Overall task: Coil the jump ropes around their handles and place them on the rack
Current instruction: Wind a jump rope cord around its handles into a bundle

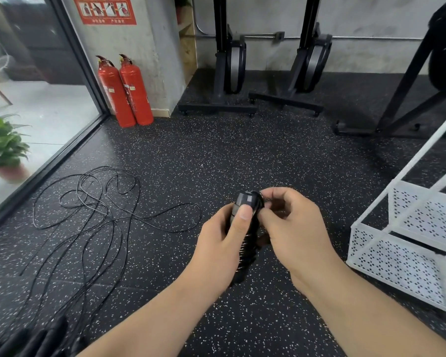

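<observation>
The wound jump rope handles [249, 238] are gripped by the left hand [216, 243], long axis near upright. Their top end is pinched by the right hand [291, 228]. The rack [397, 269] stands rightward, nearer the right hand; loose ropes [101, 202] lie on the floor to the left.

Handles [245, 202]: judged to be black plastic; the end cap is recorded as smooth and glossy, with light reflected off it. Wound cord [246, 249] on them: black, a fine ribbed texture is formed by the turns, slight sheen. Loose ropes [101, 207]: thin black cord, smooth, plastic-coated by appearance. Floor [216, 155]: black rubber flecked with white, matt, granular. Rack [402, 269]: white-painted perforated sheet metal, satin finish. Fire extinguishers [125, 91]: red painted metal, glossy. Wall [268, 16]: bare grey concrete, rough, matt.
</observation>
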The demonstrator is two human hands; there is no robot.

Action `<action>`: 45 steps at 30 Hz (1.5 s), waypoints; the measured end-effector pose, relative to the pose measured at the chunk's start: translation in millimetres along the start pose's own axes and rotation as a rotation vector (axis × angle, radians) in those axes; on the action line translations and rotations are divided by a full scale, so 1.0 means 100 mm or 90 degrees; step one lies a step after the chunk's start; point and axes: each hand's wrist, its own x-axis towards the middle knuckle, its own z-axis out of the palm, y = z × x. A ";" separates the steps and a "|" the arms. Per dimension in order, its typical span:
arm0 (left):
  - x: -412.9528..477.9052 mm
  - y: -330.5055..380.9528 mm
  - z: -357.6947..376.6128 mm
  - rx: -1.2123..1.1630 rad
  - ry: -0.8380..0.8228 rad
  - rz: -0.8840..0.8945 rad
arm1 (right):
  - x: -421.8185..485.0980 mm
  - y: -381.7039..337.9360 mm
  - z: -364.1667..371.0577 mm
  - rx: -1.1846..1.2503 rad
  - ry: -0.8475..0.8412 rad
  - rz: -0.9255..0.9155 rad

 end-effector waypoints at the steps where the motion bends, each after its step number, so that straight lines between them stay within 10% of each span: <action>1: 0.01 -0.01 -0.01 0.012 0.004 0.003 | 0.00 0.00 0.00 0.004 -0.004 -0.001; 24: 0.06 0.06 -0.14 -0.161 -0.062 -0.155 | 0.05 -0.08 -0.20 -0.061 -0.107 -0.073; 45: 0.10 0.11 -0.20 -0.191 -0.022 -0.207 | 0.05 -0.09 -0.07 -0.025 -0.182 0.216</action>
